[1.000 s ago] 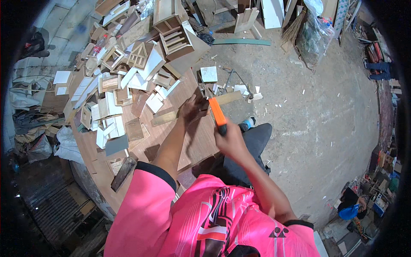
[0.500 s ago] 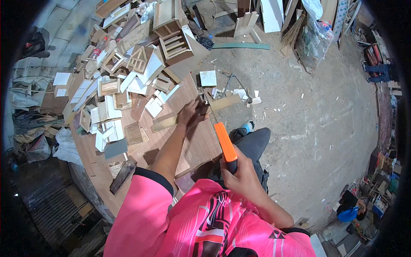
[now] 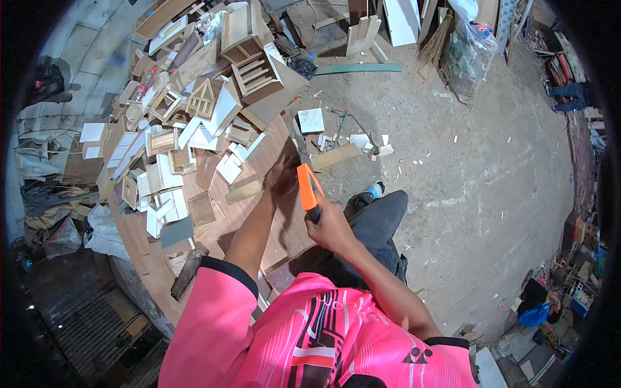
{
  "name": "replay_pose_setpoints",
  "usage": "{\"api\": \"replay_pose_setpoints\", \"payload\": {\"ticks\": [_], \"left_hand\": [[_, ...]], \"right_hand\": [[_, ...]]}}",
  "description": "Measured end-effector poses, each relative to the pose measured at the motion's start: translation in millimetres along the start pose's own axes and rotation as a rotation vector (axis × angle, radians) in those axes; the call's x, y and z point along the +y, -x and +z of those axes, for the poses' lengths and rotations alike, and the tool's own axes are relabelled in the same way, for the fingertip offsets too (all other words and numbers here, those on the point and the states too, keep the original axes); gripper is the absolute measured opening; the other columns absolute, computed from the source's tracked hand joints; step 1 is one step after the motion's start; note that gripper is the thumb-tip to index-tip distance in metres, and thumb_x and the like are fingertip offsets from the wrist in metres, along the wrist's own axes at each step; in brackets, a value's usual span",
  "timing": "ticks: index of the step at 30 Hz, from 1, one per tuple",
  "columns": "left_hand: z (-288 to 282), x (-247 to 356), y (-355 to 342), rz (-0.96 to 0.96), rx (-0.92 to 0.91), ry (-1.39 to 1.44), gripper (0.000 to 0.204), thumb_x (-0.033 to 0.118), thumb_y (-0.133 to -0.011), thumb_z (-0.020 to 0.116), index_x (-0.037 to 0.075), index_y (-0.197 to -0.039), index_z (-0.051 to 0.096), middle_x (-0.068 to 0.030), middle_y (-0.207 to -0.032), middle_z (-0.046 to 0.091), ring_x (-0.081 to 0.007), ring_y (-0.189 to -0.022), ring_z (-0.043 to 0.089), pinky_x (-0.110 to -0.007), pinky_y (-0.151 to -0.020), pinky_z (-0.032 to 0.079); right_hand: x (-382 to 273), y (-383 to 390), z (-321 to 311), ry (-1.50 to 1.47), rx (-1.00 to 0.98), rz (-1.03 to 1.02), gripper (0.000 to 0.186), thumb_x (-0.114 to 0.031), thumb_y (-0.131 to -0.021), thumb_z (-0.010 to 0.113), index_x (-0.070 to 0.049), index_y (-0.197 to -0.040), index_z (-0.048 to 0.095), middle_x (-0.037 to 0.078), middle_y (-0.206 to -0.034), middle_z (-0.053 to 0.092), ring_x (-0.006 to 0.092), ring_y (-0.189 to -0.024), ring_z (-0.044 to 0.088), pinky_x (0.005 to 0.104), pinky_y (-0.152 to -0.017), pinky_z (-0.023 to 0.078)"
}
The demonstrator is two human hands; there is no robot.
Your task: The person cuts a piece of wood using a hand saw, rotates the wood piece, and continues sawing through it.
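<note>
- Your bench (image 3: 145,242) is a brown wooden top crowded along its far side with pale offcuts (image 3: 162,194), small frames and flat panels; only the strip nearest you is bare.
- A small wooden rack with slatted shelves (image 3: 255,71) stands at the far end of the pile, with a little house-shaped frame (image 3: 202,98) just beside it.
- A dark wooden block (image 3: 189,271) lies at the near edge of the bench, close to your left sleeve.
- On the concrete floor (image 3: 466,181) beyond the bench lie a white square tile (image 3: 311,120), a short plank (image 3: 335,157) and scattered white chips.
- Nothing sits between your hands; the loose pieces to the left crowd close to your left forearm.
- Your left hand (image 3: 281,176) reaches forward with the arm nearly straight and rests on the bench top, pressing on a dark strip there; you cannot tell whether its fingers close around it.
- Your right hand (image 3: 328,226) is clenched around the dark lower end of the orange-handled tool (image 3: 306,186), elbow bent, wrist raised above your knee.
- The tool stands nearly upright, its orange part just beside your left hand, over the bench's right edge.
- Its working tip is hidden against the left hand.
</note>
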State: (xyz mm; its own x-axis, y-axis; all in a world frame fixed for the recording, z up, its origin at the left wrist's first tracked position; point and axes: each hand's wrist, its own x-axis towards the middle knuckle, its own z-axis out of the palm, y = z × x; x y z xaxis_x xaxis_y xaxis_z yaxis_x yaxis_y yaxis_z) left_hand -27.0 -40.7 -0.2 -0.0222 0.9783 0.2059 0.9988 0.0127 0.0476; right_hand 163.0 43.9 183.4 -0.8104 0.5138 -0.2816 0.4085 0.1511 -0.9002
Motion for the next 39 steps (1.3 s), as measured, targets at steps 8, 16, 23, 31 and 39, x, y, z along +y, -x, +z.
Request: {"api": "replay_pose_setpoints", "payload": {"ticks": [8, 16, 23, 31, 39], "left_hand": [[-69, -1, -12, -0.545, -0.360, 0.492, 0.049, 0.016, -0.084, 0.055, -0.001, -0.129, 0.048, -0.0208, -0.131, 0.050, -0.0343, -0.119, 0.051, -0.039, -0.100, 0.042], [-23, -12, 5, -0.346, -0.141, 0.405, 0.057, 0.023, -0.067, 0.074, -0.001, -0.115, 0.053, -0.0173, -0.106, 0.053, -0.0346, -0.101, 0.054, -0.038, -0.091, 0.046], [-11, -18, 12, -0.272, -0.005, 0.465, 0.051, 0.024, -0.060, 0.080, 0.002, -0.098, 0.054, -0.0147, -0.092, 0.050, -0.0332, -0.088, 0.052, -0.040, -0.080, 0.047], [-50, -7, -12, -0.301, -0.078, 0.562, 0.047, 0.024, -0.070, 0.073, 0.002, -0.106, 0.052, -0.0160, -0.102, 0.058, -0.0336, -0.105, 0.055, -0.040, -0.086, 0.047], [2, -15, 13, -0.107, -0.088, 0.176, 0.037, 0.032, -0.066, 0.075, 0.010, -0.094, 0.069, -0.0062, -0.107, 0.057, -0.0257, -0.100, 0.053, -0.037, -0.087, 0.049]], "right_hand": [[-83, 74, -41, -0.085, -0.106, -0.012, 0.045, -0.002, -0.073, 0.064, 0.006, -0.112, 0.043, 0.031, -0.066, 0.055, 0.0483, -0.068, 0.059, 0.0517, -0.062, 0.047], [-107, 101, -70, -0.149, -0.218, 0.019, 0.046, -0.001, -0.075, 0.064, 0.004, -0.113, 0.038, 0.024, -0.059, 0.053, 0.0437, -0.058, 0.060, 0.0458, -0.051, 0.046], [-139, 94, -95, -0.306, -0.192, 0.251, 0.027, 0.005, -0.082, 0.056, 0.000, -0.107, 0.046, 0.007, -0.083, 0.054, 0.0106, -0.080, 0.052, 0.0278, -0.073, 0.044], [-37, 20, -21, -0.101, 0.065, 0.025, 0.022, 0.003, -0.075, 0.057, 0.000, -0.096, 0.052, 0.021, -0.070, 0.052, 0.0298, -0.066, 0.058, 0.0347, -0.064, 0.047], [-32, -4, -7, -0.125, 0.037, 0.036, 0.017, 0.003, -0.074, 0.056, 0.000, -0.091, 0.051, 0.016, -0.068, 0.053, 0.0229, -0.063, 0.055, 0.0342, -0.062, 0.046]]}}
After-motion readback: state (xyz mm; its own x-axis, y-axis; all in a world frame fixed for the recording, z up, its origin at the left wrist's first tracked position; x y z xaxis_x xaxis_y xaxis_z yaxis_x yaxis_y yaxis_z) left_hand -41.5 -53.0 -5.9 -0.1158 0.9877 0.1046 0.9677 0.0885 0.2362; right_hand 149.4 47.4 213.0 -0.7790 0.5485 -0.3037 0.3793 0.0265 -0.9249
